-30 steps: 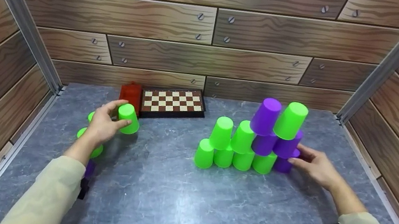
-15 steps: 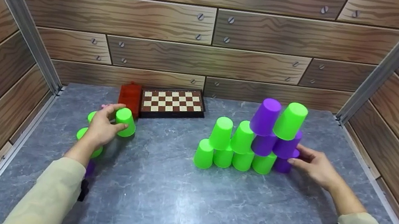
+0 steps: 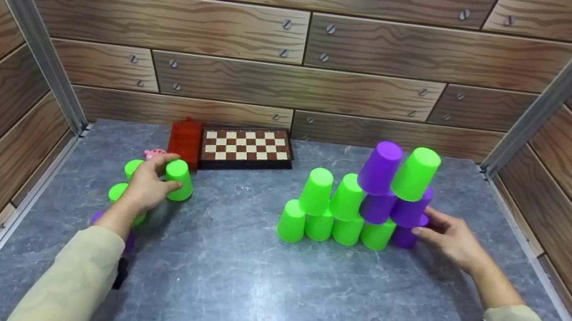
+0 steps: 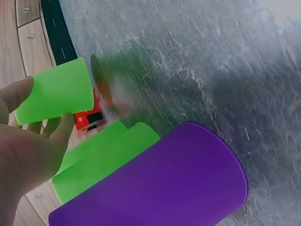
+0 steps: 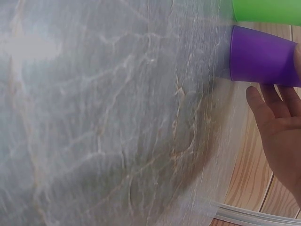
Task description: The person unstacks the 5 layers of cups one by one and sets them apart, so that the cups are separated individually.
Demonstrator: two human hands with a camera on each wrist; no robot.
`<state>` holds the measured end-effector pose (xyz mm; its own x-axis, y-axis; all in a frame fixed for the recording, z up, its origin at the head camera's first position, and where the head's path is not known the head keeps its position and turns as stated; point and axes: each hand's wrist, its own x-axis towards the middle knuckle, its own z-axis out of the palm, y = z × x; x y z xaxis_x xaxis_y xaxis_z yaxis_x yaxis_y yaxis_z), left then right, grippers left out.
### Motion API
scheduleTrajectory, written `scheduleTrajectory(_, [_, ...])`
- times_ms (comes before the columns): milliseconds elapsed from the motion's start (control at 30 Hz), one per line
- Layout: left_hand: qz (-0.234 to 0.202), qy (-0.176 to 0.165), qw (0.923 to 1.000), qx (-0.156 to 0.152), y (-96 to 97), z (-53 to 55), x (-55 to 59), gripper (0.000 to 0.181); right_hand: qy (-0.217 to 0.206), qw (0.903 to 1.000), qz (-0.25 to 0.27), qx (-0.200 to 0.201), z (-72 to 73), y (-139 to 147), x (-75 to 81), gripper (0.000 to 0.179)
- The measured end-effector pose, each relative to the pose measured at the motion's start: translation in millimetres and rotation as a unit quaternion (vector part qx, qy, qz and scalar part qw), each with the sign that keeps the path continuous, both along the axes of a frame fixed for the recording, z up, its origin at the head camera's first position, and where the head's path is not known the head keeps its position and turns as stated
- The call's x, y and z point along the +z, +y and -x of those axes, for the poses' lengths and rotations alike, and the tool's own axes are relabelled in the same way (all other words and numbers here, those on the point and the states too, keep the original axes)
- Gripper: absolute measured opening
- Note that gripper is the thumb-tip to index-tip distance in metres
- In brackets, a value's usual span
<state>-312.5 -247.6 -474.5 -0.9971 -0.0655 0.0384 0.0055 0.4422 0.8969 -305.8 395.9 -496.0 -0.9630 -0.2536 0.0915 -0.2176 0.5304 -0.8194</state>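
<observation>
My left hand (image 3: 148, 186) pinches an upside-down green cup (image 3: 179, 182) between thumb and fingers; in the left wrist view its rim is at or just above the table, I cannot tell which. Beside that hand stand more upside-down cups, among them a green cup (image 3: 117, 192) and a purple cup (image 4: 155, 183), partly hidden by the arm in the head view. On the right rises a three-tier stack of green and purple cups, topped by a purple cup (image 3: 380, 168) and a green cup (image 3: 416, 174). My right hand (image 3: 454, 241) holds the bottom row's right-end purple cup (image 5: 263, 56).
At the back lies a checkered game board (image 3: 246, 146) with a red box (image 3: 185, 142) against its left side. A small pink object (image 3: 154, 154) sits behind the left hand. Wood-patterned walls (image 3: 303, 40) enclose the grey marbled table (image 3: 223, 286) at the back and sides.
My left hand has brought its green cup slightly left and toward me, and lower. The pink object has come into view behind it. My right hand and the stack stay put.
</observation>
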Motion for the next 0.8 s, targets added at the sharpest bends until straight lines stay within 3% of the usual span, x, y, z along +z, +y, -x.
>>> scheduleTrajectory(233, [-0.002,-0.015,0.9999,0.0,2.0,-0.6,-1.5,0.066,-0.002,0.9999,0.011,0.004,-0.3,-1.2,1.5,0.063])
scheduleTrajectory(800, [0.01,-0.01,0.9998,-0.014,3.5,2.5,-6.7,0.065,0.001,1.0,-0.003,0.0,-0.7,-0.4,1.6,0.065])
